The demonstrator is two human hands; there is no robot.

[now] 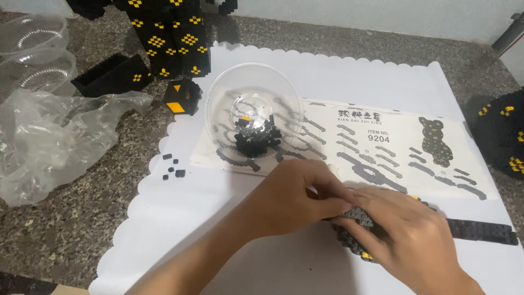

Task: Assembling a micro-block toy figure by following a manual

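Head view: both hands meet low on a white scallop-edged paper mat, closed together on a small grey-black slab of tiny building bricks. The left hand pinches the slab's near-left edge with fingers curled; the right hand covers it from the right, fingers wrapped over the top, so most of the slab is hidden. A long black brick strip runs from under the right hand toward the mat's right edge. Just above the hands lies a printed instruction sheet, and on its left end sits a clear plastic bowl holding loose black and yellow bricks. A few stray black bricks lie near the mat's left scalloped edge, with open white mat between them and the left forearm. Beyond that edge, on the speckled granite tabletop, rest crumpled clear plastic bags and a tall black-and-yellow brick figure. Another black-and-yellow brick piece sits at the far right.
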